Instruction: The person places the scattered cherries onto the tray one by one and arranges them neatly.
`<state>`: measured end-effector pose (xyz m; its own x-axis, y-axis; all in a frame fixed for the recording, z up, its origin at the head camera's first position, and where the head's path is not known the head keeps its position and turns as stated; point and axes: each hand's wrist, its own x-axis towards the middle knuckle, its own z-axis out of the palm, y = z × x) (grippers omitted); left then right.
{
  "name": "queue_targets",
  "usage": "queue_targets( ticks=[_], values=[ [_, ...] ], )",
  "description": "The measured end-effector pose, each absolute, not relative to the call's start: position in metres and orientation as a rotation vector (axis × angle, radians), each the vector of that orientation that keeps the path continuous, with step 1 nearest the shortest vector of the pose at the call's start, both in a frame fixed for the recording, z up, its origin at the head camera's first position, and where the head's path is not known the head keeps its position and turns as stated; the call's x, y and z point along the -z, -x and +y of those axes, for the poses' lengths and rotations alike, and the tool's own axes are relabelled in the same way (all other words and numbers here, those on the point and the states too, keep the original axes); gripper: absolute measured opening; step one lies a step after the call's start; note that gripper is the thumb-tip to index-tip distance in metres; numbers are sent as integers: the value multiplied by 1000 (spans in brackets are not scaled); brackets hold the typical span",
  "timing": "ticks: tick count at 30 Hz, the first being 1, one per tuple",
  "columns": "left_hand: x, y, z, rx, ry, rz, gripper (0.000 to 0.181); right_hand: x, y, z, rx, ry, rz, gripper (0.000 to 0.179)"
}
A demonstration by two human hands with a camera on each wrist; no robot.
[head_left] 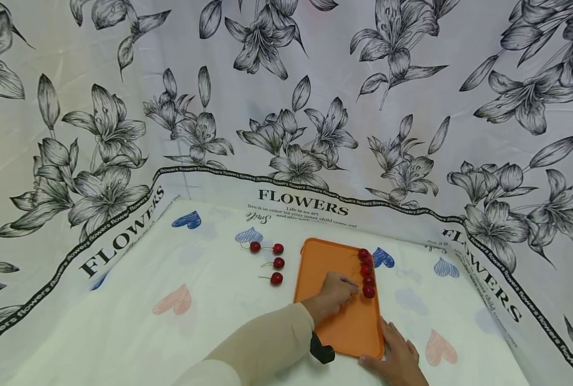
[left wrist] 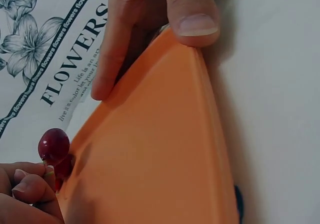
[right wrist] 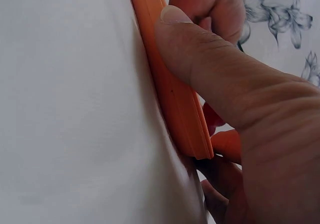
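Note:
The left hand [head_left: 336,296] reaches over an orange tray [head_left: 332,327] and pinches the stem of a red cherry [left wrist: 54,145]. That cherry is at the near end of a row of several cherries [head_left: 366,264] along the tray's right edge. The right hand [head_left: 396,358] grips the tray's near right corner. Its thumb [right wrist: 175,43] presses the near edge, and its fingers lie along the right side. In the right wrist view, the left hand shows partly behind that thumb.
Several more cherries [head_left: 277,263] with stems lie on the white heart-printed cloth [head_left: 122,332], left of the tray. A black object [head_left: 322,348] shows under the left sleeve [head_left: 262,343]. A flower-printed curtain [head_left: 286,96] stands behind and at both sides.

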<state>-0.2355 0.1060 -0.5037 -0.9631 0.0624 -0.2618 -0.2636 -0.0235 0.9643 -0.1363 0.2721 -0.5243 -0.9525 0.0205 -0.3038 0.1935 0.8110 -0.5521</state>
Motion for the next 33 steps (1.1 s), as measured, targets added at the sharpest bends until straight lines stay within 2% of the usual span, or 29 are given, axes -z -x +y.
queue_targets(
  ticks=[16,33],
  values=[
    [515,244,126,-2074,371,2071,9,526,136,271,836,-160,2730,135],
    [511,242,129,-2177,436,1966,8,526,136,270,828,-175,2728,136]
  ],
)
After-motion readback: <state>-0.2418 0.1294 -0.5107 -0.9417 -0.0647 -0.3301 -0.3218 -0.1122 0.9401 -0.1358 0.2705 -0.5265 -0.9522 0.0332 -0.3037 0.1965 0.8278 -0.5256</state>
